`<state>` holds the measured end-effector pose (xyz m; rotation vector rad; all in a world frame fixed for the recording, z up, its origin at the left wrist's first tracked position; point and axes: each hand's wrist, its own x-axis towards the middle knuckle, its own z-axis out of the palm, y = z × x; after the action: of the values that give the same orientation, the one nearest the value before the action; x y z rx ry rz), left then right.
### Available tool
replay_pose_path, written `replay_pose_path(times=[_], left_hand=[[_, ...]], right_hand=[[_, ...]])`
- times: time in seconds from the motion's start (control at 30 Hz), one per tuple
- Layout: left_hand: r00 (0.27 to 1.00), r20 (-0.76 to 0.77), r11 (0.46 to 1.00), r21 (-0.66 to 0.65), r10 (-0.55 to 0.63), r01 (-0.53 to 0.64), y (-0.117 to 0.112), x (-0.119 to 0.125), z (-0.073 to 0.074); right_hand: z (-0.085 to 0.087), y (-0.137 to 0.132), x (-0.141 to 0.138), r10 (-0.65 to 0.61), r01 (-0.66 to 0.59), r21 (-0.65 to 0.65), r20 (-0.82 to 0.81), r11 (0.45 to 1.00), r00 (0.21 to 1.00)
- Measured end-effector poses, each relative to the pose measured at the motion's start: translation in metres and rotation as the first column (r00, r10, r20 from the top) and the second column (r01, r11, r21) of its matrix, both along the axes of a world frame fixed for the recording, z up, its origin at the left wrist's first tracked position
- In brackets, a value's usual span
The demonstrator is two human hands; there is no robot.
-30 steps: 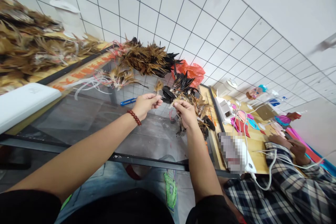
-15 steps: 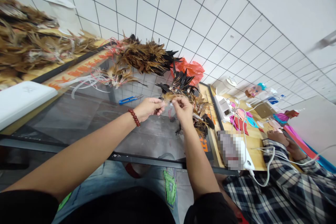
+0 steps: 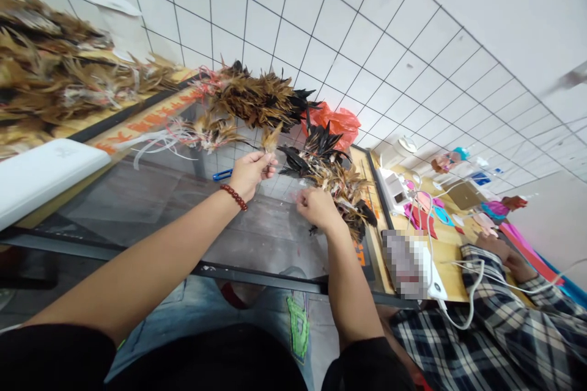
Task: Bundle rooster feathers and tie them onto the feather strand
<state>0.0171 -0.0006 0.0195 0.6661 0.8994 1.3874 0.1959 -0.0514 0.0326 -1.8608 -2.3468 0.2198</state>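
My left hand [image 3: 253, 176], with a beaded bracelet on the wrist, pinches a small golden-brown feather [image 3: 271, 137] that points up. To its right, my right hand [image 3: 316, 206] is closed and slightly blurred; whatever lies in its fingers, if anything, cannot be made out. Beside the right hand is a loose pile of black and brown feathers [image 3: 337, 174]. Partly behind the left hand lies a blue thread snipper [image 3: 223, 175]. A small bundle of brown feathers with white strips [image 3: 183, 134] rests left of the left hand, on the dark glass tabletop [image 3: 183, 208].
A large stack of brown and black feathers [image 3: 261, 98] lies at the back, near a red plastic bag [image 3: 332, 123]. More feather bundles [image 3: 68, 79] fill the far left, behind a white box-shaped object [image 3: 50, 177]. At right, a person in a plaid sleeve [image 3: 495, 293] sits beside white cables [image 3: 472, 317].
My hands have come apart. The left has lifted the feather up and away, while the right has dropped lower and closed near the feather pile. The view has shifted slightly.
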Motion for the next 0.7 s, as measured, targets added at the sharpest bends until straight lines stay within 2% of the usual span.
replay_pose_path(times=[0.03,0.07,0.1,0.13,0.17,0.2,0.23,0.3,0.4,0.47,0.5,0.57,0.63,0.7], left_hand=[[1.0,0.007,1.0,-0.004,0.002,-0.002,0.0,0.0,0.0],[1.0,0.014,1.0,-0.012,0.001,0.0,0.001,0.0,0.0],[1.0,0.019,1.0,-0.021,-0.004,0.004,0.001,0.0,0.0],[1.0,0.021,1.0,-0.029,-0.007,0.008,0.001,0.0,0.0],[1.0,0.02,0.999,-0.035,-0.011,0.012,0.001,0.0,0.0],[1.0,0.018,0.999,-0.038,-0.015,0.016,0.001,0.0,-0.001],[1.0,0.017,0.999,-0.038,-0.024,0.025,0.001,0.001,-0.001],[0.997,0.021,0.997,-0.025,-0.068,0.069,0.0,0.001,-0.002],[0.989,0.024,0.989,0.019,-0.145,0.145,-0.001,0.001,-0.002],[0.989,0.026,0.988,0.044,-0.146,0.145,-0.001,0.001,-0.001],[0.99,0.029,0.99,0.051,-0.136,0.135,0.0,0.0,-0.001],[0.992,0.035,0.991,0.058,-0.124,0.122,0.0,0.0,0.0],[0.991,0.031,0.99,0.055,-0.128,0.126,0.001,-0.001,0.0],[0.99,0.025,0.99,0.052,-0.136,0.134,0.001,-0.002,0.001]], right_hand=[[0.0,0.001,0.002,0.007,-0.009,-0.009,-0.177,1.0,0.984],[0.001,0.002,0.005,0.003,-0.017,-0.033,-0.392,0.999,0.92],[0.002,0.002,0.008,-0.018,-0.032,-0.073,-0.602,0.997,0.799],[0.004,0.002,0.011,-0.059,-0.055,-0.123,-0.764,0.991,0.643],[0.006,0.001,0.013,-0.111,-0.087,-0.175,-0.865,0.981,0.49],[0.008,0.0,0.015,-0.164,-0.121,-0.223,-0.915,0.967,0.369],[0.009,0.0,0.015,-0.214,-0.146,-0.264,-0.933,0.953,0.289],[0.01,-0.001,0.013,-0.278,-0.146,-0.312,-0.937,0.939,0.212],[0.005,0.002,0.008,-0.295,-0.11,-0.32,-0.935,0.941,0.196],[0.001,0.004,0.006,-0.277,-0.095,-0.304,-0.934,0.948,0.227],[-0.001,0.004,0.006,-0.253,-0.093,-0.286,-0.93,0.954,0.266],[-0.004,0.004,0.005,-0.174,-0.13,-0.243,-0.901,0.961,0.397],[-0.006,0.001,0.002,-0.087,-0.215,-0.242,-0.829,0.946,0.552],[-0.008,-0.003,-0.004,-0.018,-0.274,-0.271,-0.74,0.923,0.672]])
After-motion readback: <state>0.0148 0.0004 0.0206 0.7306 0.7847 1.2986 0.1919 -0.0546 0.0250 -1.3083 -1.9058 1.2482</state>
